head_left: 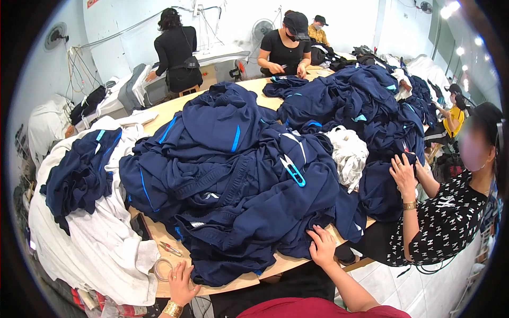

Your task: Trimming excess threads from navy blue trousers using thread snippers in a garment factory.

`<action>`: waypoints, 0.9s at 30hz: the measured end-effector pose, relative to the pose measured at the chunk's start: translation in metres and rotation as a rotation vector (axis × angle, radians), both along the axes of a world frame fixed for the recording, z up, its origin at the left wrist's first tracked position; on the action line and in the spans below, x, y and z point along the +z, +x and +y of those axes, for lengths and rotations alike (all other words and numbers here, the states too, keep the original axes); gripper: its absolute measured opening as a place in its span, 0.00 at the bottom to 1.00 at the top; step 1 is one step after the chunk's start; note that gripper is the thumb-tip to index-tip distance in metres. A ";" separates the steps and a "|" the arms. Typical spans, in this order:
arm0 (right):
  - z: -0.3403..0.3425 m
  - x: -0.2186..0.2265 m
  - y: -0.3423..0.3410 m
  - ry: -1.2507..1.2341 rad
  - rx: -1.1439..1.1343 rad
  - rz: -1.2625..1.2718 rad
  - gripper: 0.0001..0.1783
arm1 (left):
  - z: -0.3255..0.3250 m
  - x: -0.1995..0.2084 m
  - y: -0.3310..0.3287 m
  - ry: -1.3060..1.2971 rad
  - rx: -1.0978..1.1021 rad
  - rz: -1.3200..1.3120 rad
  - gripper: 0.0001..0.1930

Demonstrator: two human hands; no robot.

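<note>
A big heap of navy garments (228,175) with bright blue stripes covers the table before me. My left hand (181,283), a gold bracelet at its wrist, lies at the table's near edge with fingers apart, holding nothing. It is beside a roll of tape (157,273) and the heap's lower left corner. My right hand (322,246) rests with outstretched fingers on the near right edge of the navy cloth. Blue-handled thread snips (294,172) lie on top of the heap.
A white cloth (106,233) drapes the left side, with a navy garment bundle (82,172) on it. A small pen-like tool (170,249) lies near the tape. White cloth strips (347,156) sit right of the heap. A co-worker's hand (404,175) handles navy cloth at right; others work farther back.
</note>
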State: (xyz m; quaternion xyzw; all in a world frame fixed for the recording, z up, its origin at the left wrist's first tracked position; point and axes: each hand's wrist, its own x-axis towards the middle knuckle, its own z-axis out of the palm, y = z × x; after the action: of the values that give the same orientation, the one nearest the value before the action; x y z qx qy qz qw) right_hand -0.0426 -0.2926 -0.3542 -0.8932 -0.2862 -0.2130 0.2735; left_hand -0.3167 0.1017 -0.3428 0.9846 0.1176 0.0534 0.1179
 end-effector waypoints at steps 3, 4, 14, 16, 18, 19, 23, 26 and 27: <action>-0.001 0.000 -0.002 -0.003 -0.002 -0.001 0.22 | -0.001 0.002 -0.001 -0.013 -0.001 0.001 0.37; -0.001 0.001 -0.002 -0.004 0.002 0.000 0.22 | -0.001 0.002 -0.001 -0.023 0.003 0.002 0.37; 0.001 0.003 -0.001 -0.003 -0.014 0.031 0.22 | -0.001 0.000 0.000 -0.010 0.005 0.007 0.38; 0.001 0.004 -0.001 -0.016 0.003 0.021 0.21 | -0.001 0.000 0.000 -0.009 0.008 0.005 0.38; 0.001 0.004 -0.001 -0.013 0.003 0.023 0.21 | -0.001 0.000 0.000 -0.004 0.007 0.008 0.38; 0.001 0.003 -0.001 -0.010 0.002 0.025 0.21 | -0.001 0.000 0.001 0.002 0.006 0.010 0.38; 0.000 0.001 -0.001 -0.014 -0.001 0.023 0.21 | -0.001 -0.001 0.000 -0.010 0.008 0.001 0.38; 0.001 0.000 -0.002 -0.009 -0.017 0.032 0.21 | -0.001 -0.001 0.000 -0.012 0.005 -0.001 0.37; 0.001 0.000 -0.001 -0.007 -0.014 0.029 0.21 | -0.001 -0.001 0.000 -0.009 0.005 -0.001 0.37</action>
State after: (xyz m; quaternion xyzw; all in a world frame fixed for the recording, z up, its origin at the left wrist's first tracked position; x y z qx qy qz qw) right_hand -0.0440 -0.2918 -0.3540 -0.8992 -0.2766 -0.2010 0.2729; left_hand -0.3169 0.1008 -0.3434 0.9837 0.1200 0.0539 0.1223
